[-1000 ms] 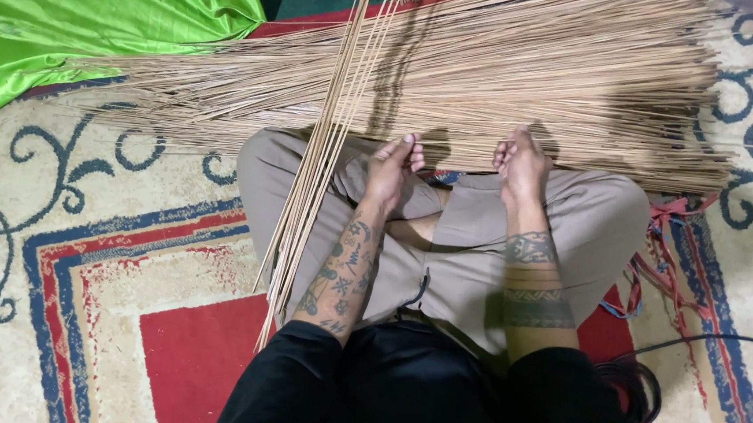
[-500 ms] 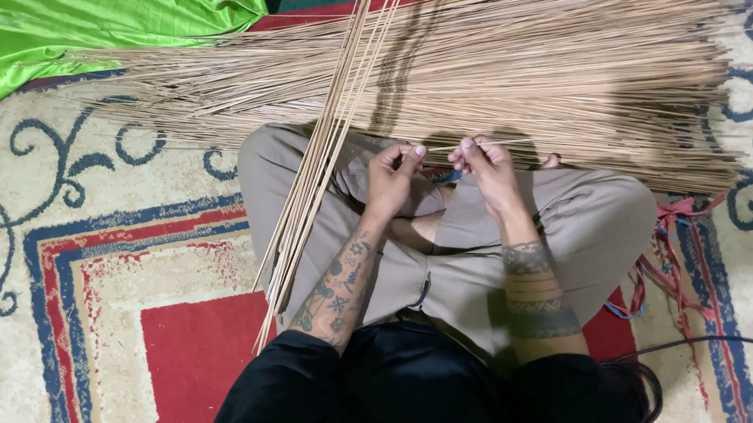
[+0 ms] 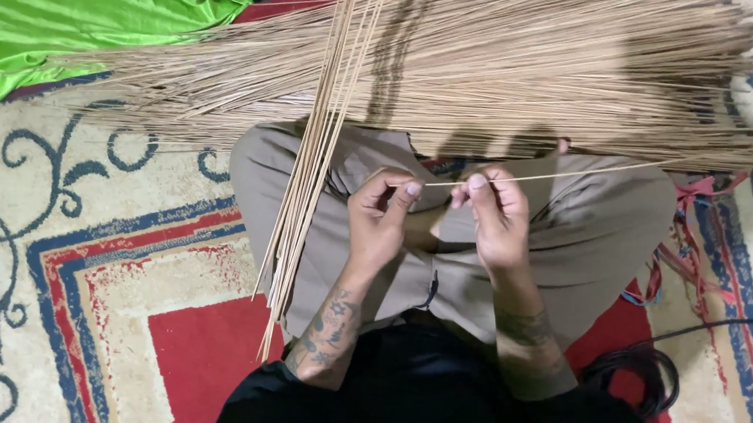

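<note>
Since the earlier frame both hands have drawn back from the heap toward the lap, and a single thin stick point(image 3: 565, 173) now runs between them. The left hand point(image 3: 380, 221) sits at centre frame, its fingers point(image 3: 409, 192) pinched narrow at the stick's near end. The right hand point(image 3: 495, 220), just beside it, has its fingers point(image 3: 477, 183) closed on the same stick, which slants off toward the right of the frame over the knee. Across the top lies a broad heap of pale sticks point(image 3: 510, 71). A sorted bundle of long sticks point(image 3: 314, 163) crosses it, running from top centre down over the left thigh to the patterned carpet point(image 3: 83, 244). Green cloth point(image 3: 63, 13) fills the upper left; a black cable point(image 3: 647, 381) coils at lower right.
</note>
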